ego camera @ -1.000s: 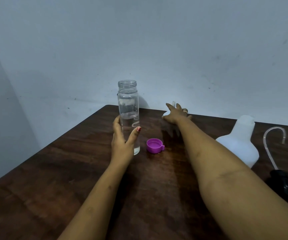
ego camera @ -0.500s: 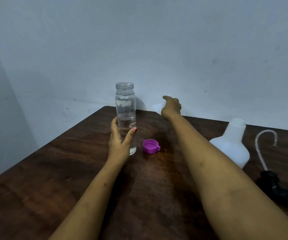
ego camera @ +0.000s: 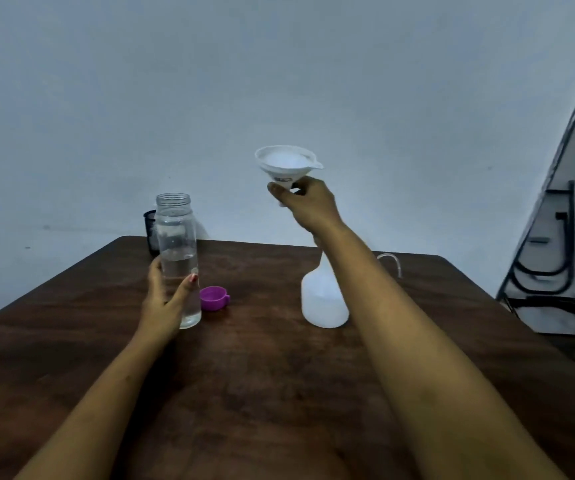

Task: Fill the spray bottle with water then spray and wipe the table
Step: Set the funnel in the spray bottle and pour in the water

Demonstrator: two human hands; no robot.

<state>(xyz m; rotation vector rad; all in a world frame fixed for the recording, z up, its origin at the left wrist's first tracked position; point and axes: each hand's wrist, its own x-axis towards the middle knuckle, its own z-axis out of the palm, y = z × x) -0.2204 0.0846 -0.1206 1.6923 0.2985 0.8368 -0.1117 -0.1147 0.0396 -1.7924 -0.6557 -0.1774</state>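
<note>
Head view: uncapped translucent white spray bottle (ego camera: 324, 303) stands upright.

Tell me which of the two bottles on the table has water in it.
The clear glass bottle held by the left hand, beside the purple cap, holds water. The white plastic spray bottle looks empty.

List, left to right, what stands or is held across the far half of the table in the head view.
Left hand gripping the clear water bottle → purple cap → white funnel raised in the right hand → white spray bottle body → clear tube.
</note>
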